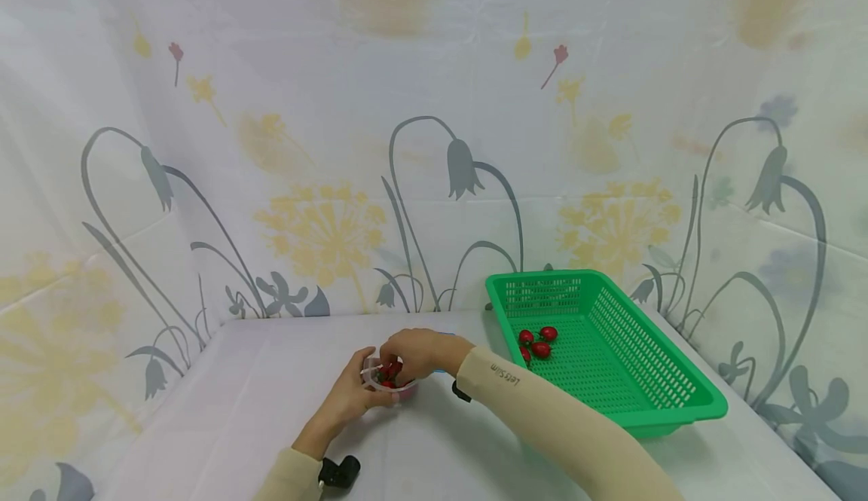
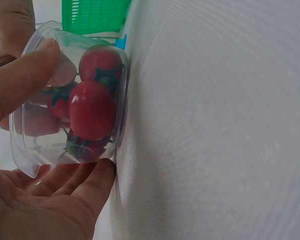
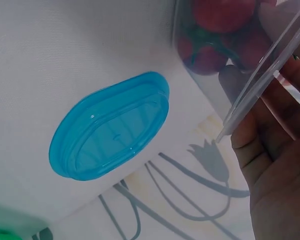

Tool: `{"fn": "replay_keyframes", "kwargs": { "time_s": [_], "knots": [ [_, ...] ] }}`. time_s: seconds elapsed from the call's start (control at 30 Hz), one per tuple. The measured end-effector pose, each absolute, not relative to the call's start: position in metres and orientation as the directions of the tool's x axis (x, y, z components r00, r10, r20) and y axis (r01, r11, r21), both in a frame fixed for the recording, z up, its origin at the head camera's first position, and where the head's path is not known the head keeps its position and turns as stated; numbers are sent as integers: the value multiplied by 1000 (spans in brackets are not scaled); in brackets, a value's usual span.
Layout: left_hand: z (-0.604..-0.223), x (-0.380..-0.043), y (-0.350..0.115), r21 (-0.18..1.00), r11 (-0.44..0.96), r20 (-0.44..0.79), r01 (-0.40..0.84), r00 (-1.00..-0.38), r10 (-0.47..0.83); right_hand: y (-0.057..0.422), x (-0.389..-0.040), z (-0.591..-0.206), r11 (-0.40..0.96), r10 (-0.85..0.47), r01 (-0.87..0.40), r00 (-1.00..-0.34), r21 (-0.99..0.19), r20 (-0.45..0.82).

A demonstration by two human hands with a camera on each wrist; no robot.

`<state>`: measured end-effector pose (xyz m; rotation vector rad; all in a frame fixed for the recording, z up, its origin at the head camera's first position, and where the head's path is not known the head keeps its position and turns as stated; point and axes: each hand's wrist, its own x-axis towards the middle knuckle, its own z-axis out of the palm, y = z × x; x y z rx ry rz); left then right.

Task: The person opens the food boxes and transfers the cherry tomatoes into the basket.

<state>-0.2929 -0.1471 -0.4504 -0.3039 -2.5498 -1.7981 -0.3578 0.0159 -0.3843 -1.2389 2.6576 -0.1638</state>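
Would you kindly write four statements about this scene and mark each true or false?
1. The left hand grips a clear plastic tub of red tomatoes. True.
2. The right hand holds the green rectangular plastic basket. False: the right hand reaches into the tub.
3. More red tomatoes lie in the basket. True.
4. The blue oval plastic lid is fitted on the tub. False: the lid lies apart on the white table.

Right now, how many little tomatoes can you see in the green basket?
4: back-left tomato, back-right tomato, front-right tomato, and front-left tomato, partly hidden by the basket. More may hide behind its side.
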Motion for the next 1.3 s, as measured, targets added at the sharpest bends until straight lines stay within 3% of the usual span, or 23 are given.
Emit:
{"fn": "replay_keyframes", "kwargs": {
  "time_s": [0.57,0.83,1.3],
  "knots": [
    [-454,-295,-146,934,329,100,141,-986,136,16,-362,-392,631,-774,-739,-619,-235,-131],
    [-450,-293,-146,938,314,103,146,-983,149,18,-362,-384,579,-809,-762,-581,-290,-89],
    [-451,-294,-146,931,340,82,132,-984,157,53,-353,-342,613,-765,-724,-645,-317,-8]
  ]
}}
